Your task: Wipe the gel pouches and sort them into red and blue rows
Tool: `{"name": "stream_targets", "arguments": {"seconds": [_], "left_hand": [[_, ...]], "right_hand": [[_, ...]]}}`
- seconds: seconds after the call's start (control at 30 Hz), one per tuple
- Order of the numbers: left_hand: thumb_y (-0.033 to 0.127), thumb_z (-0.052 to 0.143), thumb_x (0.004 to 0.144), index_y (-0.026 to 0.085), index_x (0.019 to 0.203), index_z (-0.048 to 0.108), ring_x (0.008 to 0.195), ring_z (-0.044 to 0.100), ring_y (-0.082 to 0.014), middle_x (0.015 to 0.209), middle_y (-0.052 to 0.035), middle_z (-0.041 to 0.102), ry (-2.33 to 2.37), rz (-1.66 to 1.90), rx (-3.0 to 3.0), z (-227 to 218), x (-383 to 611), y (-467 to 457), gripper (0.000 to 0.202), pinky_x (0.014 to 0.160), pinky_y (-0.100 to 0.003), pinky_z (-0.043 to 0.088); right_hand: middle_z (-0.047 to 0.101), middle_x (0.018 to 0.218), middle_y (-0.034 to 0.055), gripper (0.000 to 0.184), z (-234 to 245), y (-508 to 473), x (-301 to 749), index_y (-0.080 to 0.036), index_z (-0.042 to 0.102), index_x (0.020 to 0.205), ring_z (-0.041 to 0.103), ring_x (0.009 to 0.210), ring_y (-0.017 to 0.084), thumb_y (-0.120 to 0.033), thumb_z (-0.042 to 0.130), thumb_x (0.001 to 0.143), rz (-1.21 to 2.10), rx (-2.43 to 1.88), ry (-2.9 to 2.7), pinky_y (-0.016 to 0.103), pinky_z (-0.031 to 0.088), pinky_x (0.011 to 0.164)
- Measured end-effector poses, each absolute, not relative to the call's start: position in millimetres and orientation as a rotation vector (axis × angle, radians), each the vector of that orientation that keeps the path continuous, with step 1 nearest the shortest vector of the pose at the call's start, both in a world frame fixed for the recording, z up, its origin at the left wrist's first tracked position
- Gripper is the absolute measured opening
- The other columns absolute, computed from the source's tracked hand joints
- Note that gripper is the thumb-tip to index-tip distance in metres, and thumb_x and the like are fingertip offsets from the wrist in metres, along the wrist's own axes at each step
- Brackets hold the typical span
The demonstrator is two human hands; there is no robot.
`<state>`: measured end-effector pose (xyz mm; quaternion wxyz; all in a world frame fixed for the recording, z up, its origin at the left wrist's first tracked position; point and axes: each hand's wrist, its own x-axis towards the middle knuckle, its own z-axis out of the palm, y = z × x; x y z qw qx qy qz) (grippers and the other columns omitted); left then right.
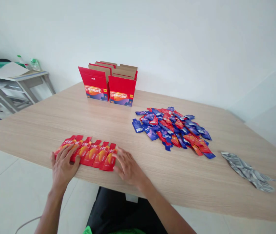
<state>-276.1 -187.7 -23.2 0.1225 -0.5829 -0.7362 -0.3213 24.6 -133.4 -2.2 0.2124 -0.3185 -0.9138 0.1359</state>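
Observation:
Several red sachets (93, 154) with orange fruit prints lie overlapped in a row near the table's front edge. My left hand (64, 164) rests on the left end of this row, fingers stretched over the sachets there and partly hiding them. At the other end, my right hand (128, 166) is beside the rightmost red sachet (109, 160), its fingers apart and the fingertips at the sachet's right edge. Neither hand is closed around anything.
A loose pile of blue and red sachets (172, 128) lies right of centre. Behind stand several open red cartons (122, 91). A crumpled grey striped cloth (248, 171) lies at the right on the wooden table (152, 182). A cluttered side desk (18, 78) is far left.

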Motion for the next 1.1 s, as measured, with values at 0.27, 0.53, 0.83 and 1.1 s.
{"name": "stream_targets", "arguments": {"seconds": [0.27,0.53,0.83,1.1], "left_hand": [[0.040,0.047,0.100,0.022,0.135,0.063,0.151,0.036,-0.0364,0.150,-0.0154,0.056,-2.161,-1.038,-1.610,-22.6,-274.2,-189.0,0.043,0.127,-0.065,0.010],[0.041,0.047,0.100,0.024,0.144,0.056,0.153,0.034,-0.0369,0.155,-0.0158,0.051,-2.213,-1.092,-1.522,-23.9,-273.8,-188.5,0.048,0.126,-0.065,0.014],[0.042,0.048,0.100,0.027,0.146,0.055,0.152,0.036,-0.0375,0.155,-0.0139,0.052,-2.195,-1.111,-1.539,-17.0,-269.0,-189.8,0.049,0.125,-0.069,0.015],[0.040,0.049,0.098,0.031,0.146,0.055,0.150,0.038,-0.0387,0.153,-0.0104,0.054,-2.169,-1.107,-1.554,-19.1,-271.1,-185.8,0.049,0.123,-0.073,0.017]], "right_hand": [[0.052,0.147,0.0170,0.036,-4.0,-39.5,179.7,-0.019,0.063,0.130,0.046,0.140,0.034,-0.034,0.046,0.102,-0.081,-1.354,-2.105,0.058,0.039,0.116],[0.056,0.129,0.0153,0.032,-22.5,-39.2,249.7,-0.021,0.069,0.123,0.053,0.122,0.033,-0.029,0.055,0.095,-0.293,-1.469,-2.262,0.051,0.046,0.105],[0.063,0.119,0.0135,0.021,-17.3,-38.1,258.0,-0.023,0.075,0.104,0.056,0.110,0.031,-0.026,0.055,0.100,-0.439,-1.499,-2.160,0.046,0.047,0.094],[0.070,0.111,0.0109,0.019,-1.8,-46.4,245.9,-0.022,0.067,0.098,0.062,0.105,0.027,-0.029,0.050,0.103,-0.376,-1.341,-1.914,0.043,0.047,0.095]]}}
